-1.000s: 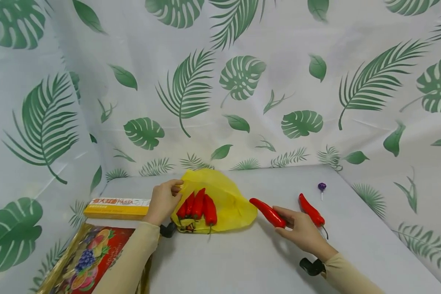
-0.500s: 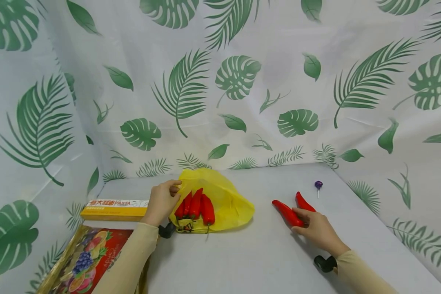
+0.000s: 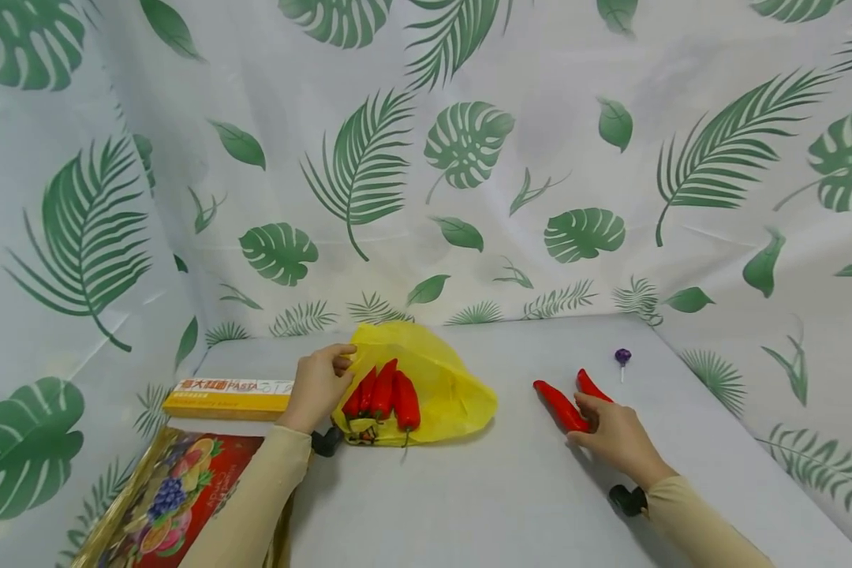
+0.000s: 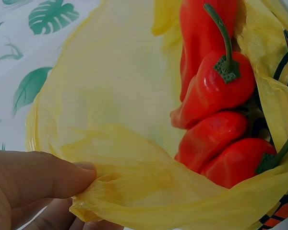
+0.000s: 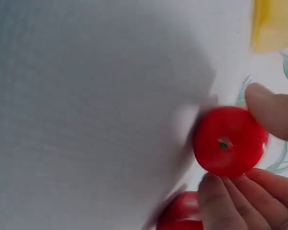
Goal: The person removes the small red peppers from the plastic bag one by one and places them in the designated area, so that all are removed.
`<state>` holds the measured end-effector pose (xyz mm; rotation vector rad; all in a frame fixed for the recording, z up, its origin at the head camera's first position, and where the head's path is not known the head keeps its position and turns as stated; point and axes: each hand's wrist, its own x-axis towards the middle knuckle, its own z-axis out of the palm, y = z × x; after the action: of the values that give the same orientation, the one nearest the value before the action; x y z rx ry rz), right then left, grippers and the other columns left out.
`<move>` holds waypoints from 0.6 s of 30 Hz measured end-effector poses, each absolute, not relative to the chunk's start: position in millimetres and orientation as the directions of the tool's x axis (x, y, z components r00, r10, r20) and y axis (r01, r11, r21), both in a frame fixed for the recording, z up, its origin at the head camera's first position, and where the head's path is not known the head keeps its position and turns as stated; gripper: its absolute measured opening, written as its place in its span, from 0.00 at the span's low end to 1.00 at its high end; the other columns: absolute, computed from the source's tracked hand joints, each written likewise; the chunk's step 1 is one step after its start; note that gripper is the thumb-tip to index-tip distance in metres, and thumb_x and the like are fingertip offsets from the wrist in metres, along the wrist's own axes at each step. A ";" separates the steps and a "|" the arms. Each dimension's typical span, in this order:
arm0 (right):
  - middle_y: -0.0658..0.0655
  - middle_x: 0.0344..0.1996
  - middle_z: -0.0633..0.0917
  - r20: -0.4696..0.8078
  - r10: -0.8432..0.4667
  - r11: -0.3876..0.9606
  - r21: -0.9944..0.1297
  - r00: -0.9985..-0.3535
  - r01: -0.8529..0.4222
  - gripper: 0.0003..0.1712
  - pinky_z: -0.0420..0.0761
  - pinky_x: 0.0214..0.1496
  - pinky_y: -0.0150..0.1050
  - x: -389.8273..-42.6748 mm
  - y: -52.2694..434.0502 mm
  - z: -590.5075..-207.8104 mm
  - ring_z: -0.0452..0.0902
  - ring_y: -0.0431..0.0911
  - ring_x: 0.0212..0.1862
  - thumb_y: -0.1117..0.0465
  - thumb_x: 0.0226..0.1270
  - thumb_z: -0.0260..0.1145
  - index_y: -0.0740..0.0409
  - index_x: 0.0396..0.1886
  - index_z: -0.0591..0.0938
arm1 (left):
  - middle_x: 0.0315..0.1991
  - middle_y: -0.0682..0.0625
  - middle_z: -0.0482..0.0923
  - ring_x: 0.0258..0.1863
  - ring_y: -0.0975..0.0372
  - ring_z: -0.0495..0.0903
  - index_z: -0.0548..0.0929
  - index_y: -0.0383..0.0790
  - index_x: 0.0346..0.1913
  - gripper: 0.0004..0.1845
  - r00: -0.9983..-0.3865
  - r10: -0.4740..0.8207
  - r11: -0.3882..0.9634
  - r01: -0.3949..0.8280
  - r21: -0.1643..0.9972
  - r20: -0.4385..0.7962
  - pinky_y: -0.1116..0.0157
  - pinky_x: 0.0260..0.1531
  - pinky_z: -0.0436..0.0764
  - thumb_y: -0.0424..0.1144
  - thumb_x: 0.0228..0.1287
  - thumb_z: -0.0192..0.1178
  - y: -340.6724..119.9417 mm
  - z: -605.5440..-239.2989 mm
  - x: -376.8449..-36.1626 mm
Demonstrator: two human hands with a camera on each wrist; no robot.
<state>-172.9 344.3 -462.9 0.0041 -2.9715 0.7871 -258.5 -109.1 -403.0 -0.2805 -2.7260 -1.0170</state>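
Note:
My left hand (image 3: 317, 384) pinches the upper rim of a yellow plastic bag (image 3: 443, 386) and holds its mouth apart; the pinch on the yellow plastic bag (image 4: 134, 177) shows close up in the left wrist view. Several red peppers (image 3: 383, 394) lie inside, and the red peppers (image 4: 216, 124) have green stems. My right hand (image 3: 614, 434) grips a red pepper (image 3: 559, 405) by its stem end, low over the table at the right. That held red pepper (image 5: 229, 141) appears end-on between thumb and fingers. A second loose red pepper (image 3: 591, 385) lies just behind the hand.
A yellow pasta box (image 3: 229, 397) lies left of the bag. A gold-edged box with a fruit picture (image 3: 173, 497) sits at the front left. A small purple lollipop (image 3: 622, 357) lies far right. The grey table (image 3: 468, 497) is backed by leaf-print cloth.
My right hand has carried the held pepper rightward, away from the bag, to beside the second loose pepper. The left hand has kept its pinch on the bag rim.

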 end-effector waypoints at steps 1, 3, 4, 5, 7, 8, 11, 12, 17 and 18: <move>0.74 0.62 0.82 0.080 0.014 0.870 -0.492 -0.997 -0.027 0.46 0.85 0.58 0.61 -172.3 343.1 -461.7 0.82 0.66 0.57 0.57 0.54 0.82 0.70 0.71 0.74 | 0.46 0.41 0.90 0.43 0.53 0.89 0.85 0.37 0.61 0.21 -0.959 0.102 0.740 0.252 0.624 0.266 0.55 0.45 0.91 0.28 0.64 0.69 -109.0 -402.5 -258.2; 0.75 0.61 0.82 0.107 0.011 0.867 -0.497 -0.994 -0.044 0.47 0.87 0.55 0.56 -171.3 340.2 -459.0 0.85 0.64 0.55 0.57 0.54 0.83 0.70 0.71 0.74 | 0.46 0.41 0.90 0.43 0.53 0.89 0.85 0.37 0.61 0.21 -0.959 0.100 0.737 0.249 0.628 0.264 0.55 0.46 0.91 0.28 0.64 0.69 -109.2 -402.2 -257.9; 0.75 0.62 0.82 0.119 0.008 0.859 -0.510 -0.993 -0.054 0.46 0.88 0.54 0.55 -170.3 338.5 -457.2 0.86 0.64 0.54 0.57 0.55 0.82 0.70 0.71 0.74 | 0.46 0.41 0.90 0.43 0.53 0.89 0.85 0.36 0.61 0.21 -0.960 0.100 0.736 0.248 0.630 0.262 0.55 0.46 0.91 0.28 0.64 0.68 -109.1 -402.0 -257.9; 0.75 0.62 0.82 0.131 0.005 0.849 -0.524 -0.991 -0.065 0.46 0.88 0.54 0.54 -169.5 336.1 -455.4 0.87 0.64 0.54 0.58 0.56 0.82 0.69 0.71 0.74 | 0.47 0.41 0.90 0.44 0.53 0.89 0.85 0.37 0.61 0.21 -0.961 0.099 0.735 0.246 0.632 0.259 0.55 0.47 0.91 0.28 0.64 0.68 -108.9 -401.8 -257.8; 0.74 0.63 0.82 0.152 -0.009 0.820 -0.564 -0.988 -0.095 0.44 0.87 0.55 0.52 -168.3 329.8 -452.3 0.87 0.64 0.56 0.58 0.57 0.81 0.69 0.71 0.75 | 0.47 0.41 0.90 0.44 0.53 0.88 0.85 0.37 0.61 0.22 -0.962 0.096 0.736 0.241 0.633 0.254 0.55 0.47 0.90 0.28 0.64 0.69 -108.7 -401.9 -257.9; 0.73 0.62 0.83 0.159 -0.016 0.799 -0.591 -0.987 -0.108 0.42 0.87 0.55 0.51 -168.3 326.1 -450.7 0.87 0.64 0.57 0.58 0.57 0.81 0.68 0.70 0.76 | 0.47 0.41 0.90 0.44 0.53 0.88 0.85 0.37 0.61 0.22 -0.963 0.094 0.737 0.238 0.632 0.253 0.55 0.47 0.91 0.28 0.64 0.69 -109.0 -402.3 -258.0; 0.68 0.59 0.87 0.163 -0.040 0.726 -0.673 -0.986 -0.141 0.36 0.89 0.54 0.45 -169.7 313.2 -447.5 0.89 0.59 0.55 0.57 0.58 0.81 0.64 0.65 0.81 | 0.47 0.41 0.90 0.43 0.53 0.89 0.85 0.37 0.61 0.22 -0.963 0.092 0.740 0.238 0.629 0.255 0.55 0.47 0.91 0.28 0.64 0.69 -109.2 -403.3 -258.3; 0.66 0.57 0.88 0.166 -0.054 0.702 -0.695 -0.985 -0.156 0.34 0.89 0.54 0.42 -171.0 308.7 -447.1 0.89 0.57 0.54 0.56 0.58 0.81 0.63 0.63 0.83 | 0.47 0.41 0.90 0.43 0.53 0.89 0.85 0.37 0.61 0.22 -0.962 0.091 0.740 0.239 0.629 0.257 0.55 0.46 0.91 0.28 0.64 0.69 -109.2 -403.7 -258.4; 0.61 0.52 0.90 0.149 -0.131 0.621 -0.758 -0.980 -0.199 0.29 0.89 0.50 0.33 -178.4 280.0 -448.7 0.90 0.52 0.50 0.55 0.60 0.80 0.59 0.60 0.85 | 0.46 0.41 0.90 0.42 0.53 0.89 0.85 0.37 0.61 0.21 -0.957 0.097 0.731 0.254 0.633 0.272 0.55 0.45 0.91 0.29 0.63 0.70 -109.4 -406.2 -258.8; 0.60 0.53 0.90 0.140 -0.144 0.610 -0.767 -0.980 -0.199 0.29 0.89 0.51 0.34 -179.9 272.7 -449.4 0.90 0.52 0.51 0.55 0.60 0.80 0.59 0.60 0.85 | 0.46 0.41 0.90 0.42 0.53 0.89 0.85 0.37 0.60 0.21 -0.957 0.098 0.728 0.256 0.636 0.273 0.55 0.45 0.91 0.29 0.63 0.70 -109.3 -406.6 -258.8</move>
<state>-179.9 272.7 -449.4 0.2943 -2.7607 1.3263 -258.8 -109.3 -406.6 -0.2819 -2.7108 -1.0466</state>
